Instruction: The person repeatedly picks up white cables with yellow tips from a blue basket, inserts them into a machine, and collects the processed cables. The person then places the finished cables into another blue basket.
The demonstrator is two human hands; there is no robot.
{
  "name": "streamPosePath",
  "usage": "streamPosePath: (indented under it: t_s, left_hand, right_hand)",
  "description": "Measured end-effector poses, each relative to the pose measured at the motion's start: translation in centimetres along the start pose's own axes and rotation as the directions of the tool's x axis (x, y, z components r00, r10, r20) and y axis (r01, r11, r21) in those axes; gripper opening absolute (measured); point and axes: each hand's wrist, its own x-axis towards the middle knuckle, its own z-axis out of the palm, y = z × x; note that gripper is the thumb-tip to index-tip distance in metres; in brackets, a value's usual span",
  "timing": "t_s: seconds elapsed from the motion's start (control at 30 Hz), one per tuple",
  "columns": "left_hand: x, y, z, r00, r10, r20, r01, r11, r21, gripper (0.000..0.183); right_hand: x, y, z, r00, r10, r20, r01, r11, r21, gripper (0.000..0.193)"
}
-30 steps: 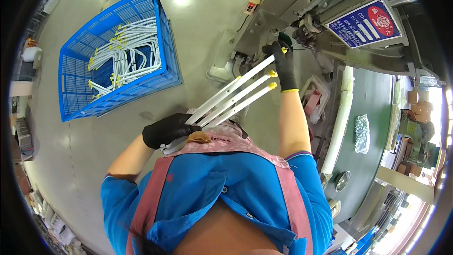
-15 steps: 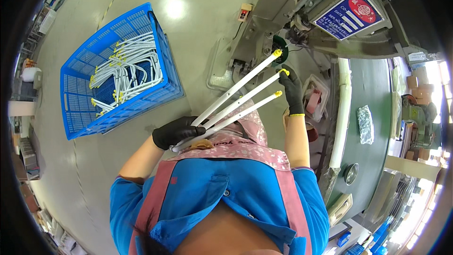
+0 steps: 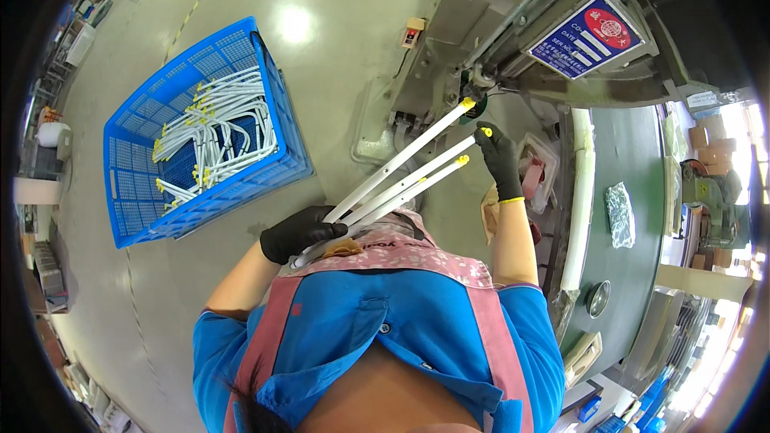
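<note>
My left hand (image 3: 298, 234), in a black glove, is closed round the near ends of several white tubes that fan out toward the machine. The upper tube (image 3: 417, 146) has a yellow tip that appears just in front of the machine's working part. Black-gloved too, my right hand (image 3: 501, 162) pinches the yellow-tipped end of the middle white tube (image 3: 449, 154). Just below it, the lower white tube (image 3: 437, 178) also ends in yellow and lies close alongside. Small dark holes show along the tubes. The gripped ends are partly hidden by my left hand.
A blue plastic crate (image 3: 293, 132) on the floor at left holds many bent white tubes with yellow ends. The grey machine (image 3: 533, 48) rises at the upper right. Beyond my right arm runs a green-topped bench (image 3: 613, 269) with a plastic packet (image 3: 620, 215) and a small round dish (image 3: 597, 298).
The tubes' far ends have shifted slightly down in the view, and the lower tube has drawn closer to the middle one. My right hand keeps its pinch. The view has shifted a little.
</note>
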Motion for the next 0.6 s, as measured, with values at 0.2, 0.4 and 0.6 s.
streamPosePath:
  t_s: [0.2, 0.4, 0.6]
  left_hand:
    - [-0.7, 0.8, 0.0, 0.999, 0.04, 0.014, -0.039, 0.998, -0.043, 0.047]
    - [-1.3, 0.5, -0.4, 0.999, -0.031, -0.036, 0.032, 0.999, 0.032, 0.04]
    - [-0.9, -0.6, -0.1, 0.993, -0.024, -0.119, 0.004, 0.986, -0.164, 0.039]
  right_hand:
    - [0.6, -3.8, -0.3, 0.973, -0.185, -0.139, 0.183, 0.983, -0.027, 0.026]
    - [1.3, -7.7, -0.1, 0.966, -0.19, -0.177, 0.167, 0.976, -0.138, 0.033]
    - [2.7, -9.0, 0.8, 0.95, -0.258, -0.175, 0.237, 0.963, -0.13, 0.031]
